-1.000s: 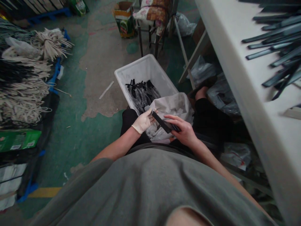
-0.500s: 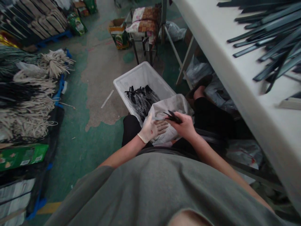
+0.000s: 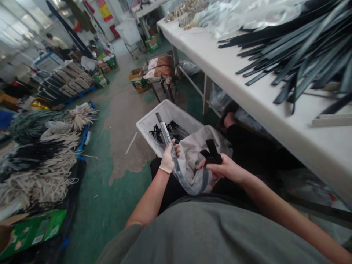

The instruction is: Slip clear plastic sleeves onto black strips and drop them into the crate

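My left hand (image 3: 168, 157), in a pale glove, is closed round a long grey strap (image 3: 178, 169). One end of the strap sticks up over the bin, and the rest curves down across my lap towards my right side. My bare right hand (image 3: 224, 168) grips several short black strips (image 3: 212, 148), their ends pointing up. Under both hands a whitish cloth or sack (image 3: 189, 148) covers my lap and the near rim of the bin. The white plastic bin (image 3: 145, 116) in front of my knees holds a heap of black and grey strips (image 3: 180, 130).
To the right stands a white table (image 3: 198, 46) with a pile of dark straps (image 3: 277, 55). A stool with a patterned cushion (image 3: 159, 68) and a cardboard box (image 3: 137, 79) are beyond the bin. Bundled cords (image 3: 52, 161) lie on the left. A person (image 3: 59, 44) is far off.
My view has tilted up. My left hand, open and flat before, has closed round the grey strap, which now rises over the bin. My right hand still holds the black strips.
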{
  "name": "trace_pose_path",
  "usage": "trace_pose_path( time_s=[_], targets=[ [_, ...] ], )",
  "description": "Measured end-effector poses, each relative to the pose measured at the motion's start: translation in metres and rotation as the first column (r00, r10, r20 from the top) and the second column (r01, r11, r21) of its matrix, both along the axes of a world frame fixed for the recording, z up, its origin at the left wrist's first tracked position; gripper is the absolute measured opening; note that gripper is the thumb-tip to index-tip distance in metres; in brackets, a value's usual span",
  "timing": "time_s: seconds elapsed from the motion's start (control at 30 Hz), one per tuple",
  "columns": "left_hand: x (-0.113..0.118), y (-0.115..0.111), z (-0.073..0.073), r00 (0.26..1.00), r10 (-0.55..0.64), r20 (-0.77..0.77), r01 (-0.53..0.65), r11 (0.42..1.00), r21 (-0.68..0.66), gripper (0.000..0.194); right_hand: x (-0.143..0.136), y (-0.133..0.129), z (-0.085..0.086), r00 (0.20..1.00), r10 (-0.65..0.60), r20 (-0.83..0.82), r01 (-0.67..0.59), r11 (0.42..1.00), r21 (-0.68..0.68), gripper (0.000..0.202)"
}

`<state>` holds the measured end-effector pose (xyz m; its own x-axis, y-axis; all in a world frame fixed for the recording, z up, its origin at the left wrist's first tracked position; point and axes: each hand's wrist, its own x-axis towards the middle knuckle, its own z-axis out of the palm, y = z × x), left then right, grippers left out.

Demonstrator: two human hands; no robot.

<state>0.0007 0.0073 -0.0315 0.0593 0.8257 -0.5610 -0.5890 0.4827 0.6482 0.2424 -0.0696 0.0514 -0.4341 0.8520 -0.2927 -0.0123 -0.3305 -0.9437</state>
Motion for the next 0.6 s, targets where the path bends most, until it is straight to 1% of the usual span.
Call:
trace_pose_path(
  time_s=[0.03, 0.07, 0.13, 0.17, 0.27, 0.37, 0.4, 0.43, 0.47, 0.53, 0.6],
  targets=[
    [0.005, -0.008, 0.001, 0.993, -0.109, -0.036, 0.111, 0.992, 0.057, 0.034, -0.004, 0.009, -0.007, 0.997, -0.076, -0.008, 0.076, 0.997, 0.011, 0.053],
    [0.009, -0.016, 0.001, 0.975, -0.21, -0.074, 0.217, 0.97, 0.11, 0.039, -0.006, 0.018, -0.012, 0.987, -0.161, -0.025, 0.162, 0.987, 0.02, 0.056],
    [0.016, -0.033, 0.0, 0.917, -0.368, -0.153, 0.393, 0.901, 0.184, 0.048, -0.007, 0.035, -0.018, 0.953, -0.298, -0.059, 0.3, 0.953, 0.029, 0.06],
    [0.019, -0.041, 0.0, 0.884, -0.426, -0.193, 0.46, 0.865, 0.2, 0.051, -0.005, 0.041, -0.02, 0.936, -0.346, -0.07, 0.349, 0.937, 0.032, 0.061],
    [0.023, -0.058, -0.003, 0.774, -0.544, -0.323, 0.616, 0.765, 0.187, 0.056, 0.004, 0.055, -0.023, 0.901, -0.423, -0.096, 0.429, 0.902, 0.044, 0.058],
    [0.023, -0.067, -0.005, 0.626, -0.639, -0.447, 0.76, 0.628, 0.166, 0.053, 0.015, 0.062, -0.023, 0.87, -0.472, -0.144, 0.484, 0.873, 0.062, 0.05],
    [0.023, -0.069, -0.006, 0.575, -0.665, -0.477, 0.801, 0.578, 0.159, 0.052, 0.017, 0.063, -0.022, 0.862, -0.482, -0.159, 0.497, 0.865, 0.07, 0.047],
    [0.022, -0.069, -0.006, 0.536, -0.678, -0.503, 0.828, 0.539, 0.155, 0.052, 0.018, 0.063, -0.021, 0.859, -0.484, -0.168, 0.501, 0.862, 0.079, 0.045],
    [0.021, -0.068, -0.005, 0.517, -0.676, -0.525, 0.84, 0.52, 0.157, 0.051, 0.018, 0.062, -0.019, 0.861, -0.48, -0.167, 0.498, 0.862, 0.09, 0.043],
    [0.022, -0.065, -0.002, 0.529, -0.618, -0.582, 0.828, 0.527, 0.192, 0.049, 0.013, 0.058, -0.016, 0.883, -0.453, -0.121, 0.466, 0.877, 0.115, 0.041],
    [0.027, -0.061, 0.004, 0.575, -0.51, -0.64, 0.785, 0.564, 0.255, 0.053, 0.001, 0.05, -0.013, 0.921, -0.388, -0.047, 0.391, 0.91, 0.139, 0.04]
  ],
)
